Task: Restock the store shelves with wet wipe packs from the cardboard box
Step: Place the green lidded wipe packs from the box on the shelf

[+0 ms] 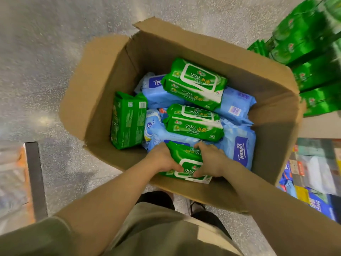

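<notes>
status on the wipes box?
Left hand, right hand both grip green pack in cardboard box. Not lifted out. Nothing blocking.

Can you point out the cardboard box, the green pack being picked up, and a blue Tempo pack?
cardboard box (184, 50): head view, far inner wall.
held green pack (186, 157): head view, top face between hands.
blue Tempo pack (239, 150): head view, logo.

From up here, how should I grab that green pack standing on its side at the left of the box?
Grip the standing green pack across its two broad faces, coming straight down from above. It stands on edge against the cardboard box wall, narrow top edge up; the wall blocks its left side.
</notes>
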`<action>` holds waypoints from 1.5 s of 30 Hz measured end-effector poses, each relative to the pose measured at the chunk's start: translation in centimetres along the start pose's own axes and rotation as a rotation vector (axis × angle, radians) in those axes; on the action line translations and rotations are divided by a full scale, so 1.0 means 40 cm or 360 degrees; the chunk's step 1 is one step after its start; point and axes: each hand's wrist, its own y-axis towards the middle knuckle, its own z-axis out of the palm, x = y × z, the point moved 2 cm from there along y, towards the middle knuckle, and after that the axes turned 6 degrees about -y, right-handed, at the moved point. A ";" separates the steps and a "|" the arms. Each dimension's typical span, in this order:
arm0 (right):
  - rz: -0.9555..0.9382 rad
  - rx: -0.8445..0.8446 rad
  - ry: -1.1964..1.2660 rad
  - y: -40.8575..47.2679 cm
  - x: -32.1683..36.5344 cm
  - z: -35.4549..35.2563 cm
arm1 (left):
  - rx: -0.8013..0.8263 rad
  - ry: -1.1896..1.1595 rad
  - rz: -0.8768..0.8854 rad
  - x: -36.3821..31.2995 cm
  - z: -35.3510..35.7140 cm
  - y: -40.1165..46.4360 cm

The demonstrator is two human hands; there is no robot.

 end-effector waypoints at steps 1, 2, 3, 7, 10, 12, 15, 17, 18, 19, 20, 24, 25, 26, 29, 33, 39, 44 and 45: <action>-0.0009 -0.0006 -0.0011 -0.003 0.002 -0.007 | 0.0012 0.0006 0.0021 0.002 -0.001 0.004; -0.0016 -0.0021 -0.0038 -0.006 0.002 -0.011 | 0.0019 0.0000 0.0064 0.002 -0.002 0.008; -0.0023 -0.0046 -0.0073 -0.013 0.001 -0.014 | 0.0023 -0.0003 0.0107 -0.001 -0.005 0.007; -0.0049 -0.0209 0.0061 -0.069 -0.018 -0.032 | -0.0054 0.0127 0.0353 -0.033 -0.021 -0.027; -0.0066 -0.0374 0.0190 -0.139 -0.040 -0.073 | -0.0065 0.0037 0.0631 -0.085 -0.044 -0.072; -0.0044 -0.0488 0.0273 -0.193 -0.057 -0.108 | -0.0006 -0.0102 0.0725 -0.127 -0.062 -0.105; -0.0009 -0.0677 0.0337 -0.292 -0.089 -0.160 | 0.0049 -0.0149 0.0896 -0.212 -0.071 -0.173; 0.0028 -0.0785 0.0347 -0.372 -0.121 -0.182 | 0.0019 -0.0127 0.1041 -0.276 -0.062 -0.229; 0.0035 -0.0833 0.0388 -0.418 -0.138 -0.188 | 0.0006 -0.0139 0.1109 -0.308 -0.055 -0.258; 0.0032 -0.0884 0.0449 -0.465 -0.157 -0.189 | 0.0007 -0.0153 0.1161 -0.338 -0.045 -0.287; 0.0033 -0.0956 0.0527 -0.514 -0.178 -0.187 | 0.0001 -0.0160 0.1208 -0.369 -0.033 -0.321; 0.0192 -0.1454 0.1059 -0.713 -0.273 -0.124 | -0.0013 -0.0342 0.1329 -0.474 0.048 -0.446; 0.0196 -0.1580 0.1330 -0.762 -0.295 -0.097 | -0.0003 -0.0408 0.1364 -0.498 0.078 -0.479; 0.0151 -0.1708 0.1606 -0.806 -0.319 -0.065 | 0.0018 -0.0471 0.1396 -0.521 0.112 -0.509; 0.0056 -0.1937 0.2113 -0.931 -0.380 0.029 | 0.0130 -0.0651 0.1473 -0.585 0.226 -0.606; 0.0043 -0.2128 0.2380 -1.093 -0.434 0.139 | 0.0348 -0.0710 0.1512 -0.662 0.410 -0.720; 0.0090 -0.2455 0.2639 -1.344 -0.530 0.331 | 0.0644 -0.0623 0.1623 -0.757 0.715 -0.884; 0.0449 -0.2704 0.2714 -1.529 -0.606 0.513 | 0.0887 -0.0297 0.1838 -0.802 0.933 -0.990; 0.0574 -0.2781 0.2682 -1.565 -0.620 0.548 | 0.0917 -0.0170 0.1888 -0.808 0.975 -1.016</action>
